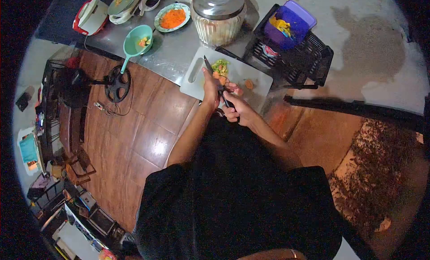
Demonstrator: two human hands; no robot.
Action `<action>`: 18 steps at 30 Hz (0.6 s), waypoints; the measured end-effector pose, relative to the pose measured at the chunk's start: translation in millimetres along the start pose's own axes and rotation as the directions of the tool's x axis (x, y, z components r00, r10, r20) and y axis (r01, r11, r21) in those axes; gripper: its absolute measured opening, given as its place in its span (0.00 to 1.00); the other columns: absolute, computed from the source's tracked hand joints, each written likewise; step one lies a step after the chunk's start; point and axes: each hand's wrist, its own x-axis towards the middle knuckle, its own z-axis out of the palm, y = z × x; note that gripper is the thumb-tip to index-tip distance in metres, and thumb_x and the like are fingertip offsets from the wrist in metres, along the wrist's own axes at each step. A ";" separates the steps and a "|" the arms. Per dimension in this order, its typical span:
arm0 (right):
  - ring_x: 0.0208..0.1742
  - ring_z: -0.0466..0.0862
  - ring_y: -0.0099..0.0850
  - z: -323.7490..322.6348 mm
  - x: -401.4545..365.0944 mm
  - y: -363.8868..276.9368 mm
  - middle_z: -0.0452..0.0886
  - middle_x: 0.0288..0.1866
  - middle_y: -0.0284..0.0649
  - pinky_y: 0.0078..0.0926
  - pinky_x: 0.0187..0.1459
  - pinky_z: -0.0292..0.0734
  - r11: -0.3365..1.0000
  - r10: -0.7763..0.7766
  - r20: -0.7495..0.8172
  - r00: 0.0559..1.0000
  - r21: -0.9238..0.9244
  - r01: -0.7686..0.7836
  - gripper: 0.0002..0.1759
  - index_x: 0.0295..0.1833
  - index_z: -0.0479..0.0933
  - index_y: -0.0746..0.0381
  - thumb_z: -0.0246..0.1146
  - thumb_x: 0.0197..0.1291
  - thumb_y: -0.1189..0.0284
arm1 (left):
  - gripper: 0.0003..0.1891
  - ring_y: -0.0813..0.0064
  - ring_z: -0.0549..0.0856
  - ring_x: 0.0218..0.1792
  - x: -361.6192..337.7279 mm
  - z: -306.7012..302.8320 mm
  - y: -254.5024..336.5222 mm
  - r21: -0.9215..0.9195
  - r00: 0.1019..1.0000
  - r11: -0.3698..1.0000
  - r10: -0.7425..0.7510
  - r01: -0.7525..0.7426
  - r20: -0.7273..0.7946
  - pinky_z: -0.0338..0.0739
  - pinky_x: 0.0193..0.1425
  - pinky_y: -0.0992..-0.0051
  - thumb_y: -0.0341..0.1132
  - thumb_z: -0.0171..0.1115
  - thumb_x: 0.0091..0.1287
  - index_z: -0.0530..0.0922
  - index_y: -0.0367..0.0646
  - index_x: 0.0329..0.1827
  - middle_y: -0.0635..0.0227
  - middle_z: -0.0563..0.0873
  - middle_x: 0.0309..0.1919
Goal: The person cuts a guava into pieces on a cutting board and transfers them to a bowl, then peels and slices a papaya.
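Note:
My right hand [237, 108] is closed around the black handle of a knife [208, 62], whose dark blade points up and to the left across the board. Close beside the blade, my left hand [210, 89] is closed on an orange food piece [222, 80]; its exact kind is hard to make out. Both hands are over the near part of a white cutting board [257, 74] with a handle slot. Chopped green and yellowish bits [220, 66] lie in a small pile just beyond my fingers. Another orange-brown piece [249, 84] rests on the board's right side.
A lidded glass jar [219, 29] stands behind the board. To the left are a plate of shredded orange food [173, 19], a green strainer [134, 39] and a red-and-white cooker [91, 16]. A purple container [289, 25] sits in a black crate [309, 58] at right.

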 end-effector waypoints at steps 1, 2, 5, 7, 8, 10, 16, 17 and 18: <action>0.11 0.55 0.15 0.7 6.1 1.8 0.59 0.16 0.22 0.17 0.14 0.51 0.998 -0.054 -0.032 0.998 -0.018 0.054 0.19 0.40 0.69 0.51 0.49 0.71 0.47 | 0.47 0.57 0.86 0.28 3.0 -0.2 1.7 -0.071 0.998 0.997 -0.043 0.041 -0.035 0.81 0.29 0.66 0.76 0.20 0.63 0.73 0.36 0.34 0.48 0.84 0.25; 0.12 0.56 0.15 0.0 11.3 1.3 0.59 0.16 0.22 0.18 0.14 0.52 0.999 -0.037 -0.061 0.997 -0.018 0.036 0.19 0.40 0.69 0.51 0.49 0.71 0.47 | 0.47 0.57 0.86 0.28 8.9 -3.3 2.6 -0.070 0.998 0.996 -0.054 0.051 -0.033 0.81 0.29 0.66 0.76 0.20 0.63 0.73 0.36 0.34 0.48 0.84 0.25; 0.12 0.56 0.16 0.5 20.6 0.4 0.59 0.16 0.23 0.18 0.14 0.53 0.998 -0.037 -0.170 0.985 -0.054 0.028 0.19 0.40 0.69 0.51 0.49 0.71 0.47 | 0.48 0.59 0.86 0.31 28.2 -28.3 -1.7 0.067 0.996 0.994 -0.084 0.083 0.016 0.81 0.36 0.65 0.77 0.19 0.63 0.74 0.37 0.33 0.48 0.85 0.28; 0.11 0.56 0.16 -3.4 26.5 3.9 0.59 0.16 0.24 0.18 0.14 0.53 0.999 -0.023 -0.220 0.975 -0.032 0.016 0.19 0.40 0.69 0.52 0.49 0.71 0.49 | 0.53 0.55 0.85 0.38 38.6 -40.0 0.6 0.267 0.994 0.960 -0.101 0.084 0.052 0.80 0.48 0.61 0.81 0.19 0.58 0.75 0.36 0.41 0.46 0.85 0.36; 0.11 0.56 0.17 -7.1 29.5 4.2 0.60 0.17 0.25 0.18 0.13 0.53 1.000 -0.013 -0.260 0.965 -0.024 0.007 0.18 0.40 0.69 0.53 0.49 0.72 0.50 | 0.53 0.55 0.85 0.38 43.7 -44.2 0.5 0.272 0.992 0.958 -0.113 0.094 0.056 0.80 0.48 0.61 0.81 0.19 0.58 0.75 0.36 0.41 0.46 0.85 0.36; 0.12 0.58 0.18 -15.4 32.1 5.1 0.62 0.17 0.26 0.19 0.15 0.55 0.993 -0.079 -0.301 0.950 -0.108 0.048 0.19 0.40 0.70 0.54 0.50 0.71 0.50 | 0.52 0.57 0.85 0.40 46.4 -47.0 3.5 0.247 0.995 0.967 -0.078 0.059 0.068 0.78 0.53 0.59 0.81 0.19 0.59 0.76 0.37 0.42 0.50 0.85 0.38; 0.22 0.75 0.34 -19.0 35.5 18.2 0.71 0.20 0.40 0.34 0.25 0.69 0.641 -0.623 -0.389 0.678 -0.752 0.157 0.19 0.43 0.73 0.63 0.53 0.71 0.55 | 0.52 0.60 0.85 0.37 35.7 -47.8 39.7 0.156 0.968 0.965 -0.229 0.213 0.099 0.78 0.52 0.61 0.81 0.21 0.59 0.77 0.37 0.45 0.56 0.84 0.34; 0.27 0.80 0.42 -3.7 29.3 11.9 0.74 0.22 0.46 0.40 0.30 0.72 0.512 -0.708 -0.349 0.614 -0.853 0.105 0.19 0.45 0.73 0.65 0.53 0.70 0.57 | 0.53 0.64 0.85 0.35 34.1 -45.0 45.2 0.152 0.970 0.966 -0.225 0.209 0.095 0.79 0.49 0.66 0.81 0.20 0.58 0.77 0.36 0.43 0.58 0.84 0.34; 0.27 0.80 0.42 11.4 24.6 7.3 0.74 0.22 0.46 0.40 0.30 0.72 0.517 -0.709 -0.359 0.606 -0.850 0.102 0.19 0.45 0.73 0.65 0.53 0.70 0.57 | 0.52 0.63 0.86 0.37 38.2 -50.8 46.6 0.158 0.970 0.969 -0.212 0.192 0.117 0.80 0.47 0.66 0.80 0.20 0.60 0.77 0.37 0.44 0.57 0.85 0.34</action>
